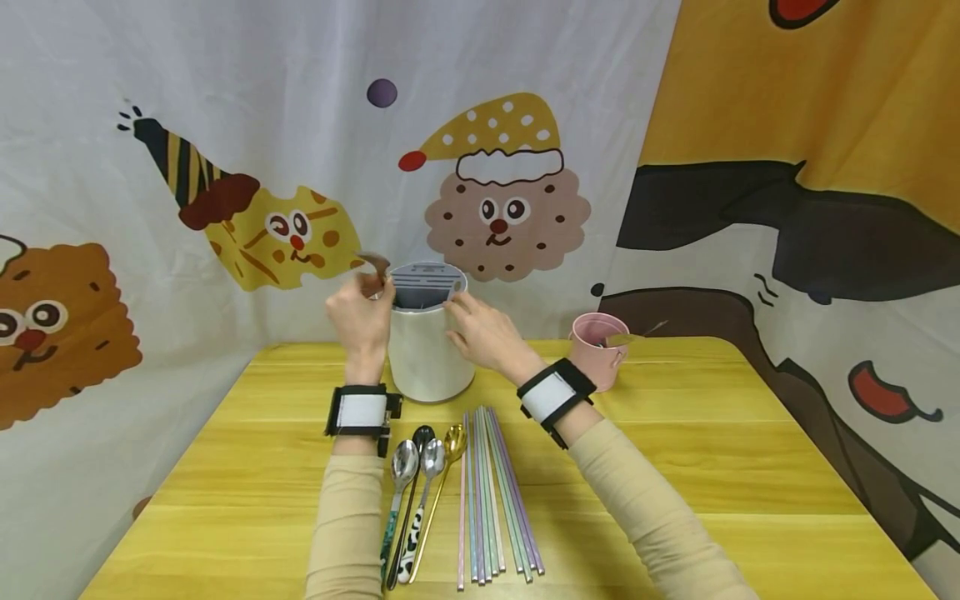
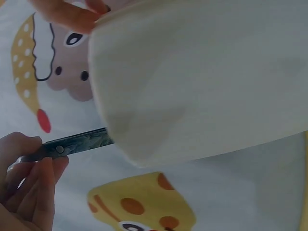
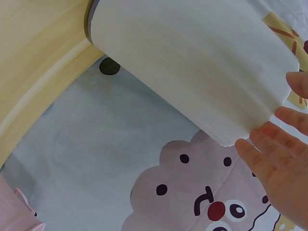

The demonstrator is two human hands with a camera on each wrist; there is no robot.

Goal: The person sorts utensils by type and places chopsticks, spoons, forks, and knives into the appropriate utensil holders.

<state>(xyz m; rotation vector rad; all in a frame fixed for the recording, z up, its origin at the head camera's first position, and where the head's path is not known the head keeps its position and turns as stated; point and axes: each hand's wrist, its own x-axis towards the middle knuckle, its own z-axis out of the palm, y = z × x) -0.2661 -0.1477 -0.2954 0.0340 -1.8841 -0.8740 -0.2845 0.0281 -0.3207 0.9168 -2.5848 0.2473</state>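
Observation:
My left hand pinches a utensil with a dark marbled handle and a silver rivet. Its handle runs down past the near rim of a tall white canister; the lower end is hidden. Above that hand, in the head view, the utensil's upper end is brownish and blurred. On the opposite side, my right hand rests extended fingers against the canister's rim. Grey walls with printed lines show inside the opening.
Several spoons lie in front of the canister, beside a row of pastel straws or chopsticks. A pink bucket holding some utensils stands to the right on the wooden table. A printed curtain hangs behind.

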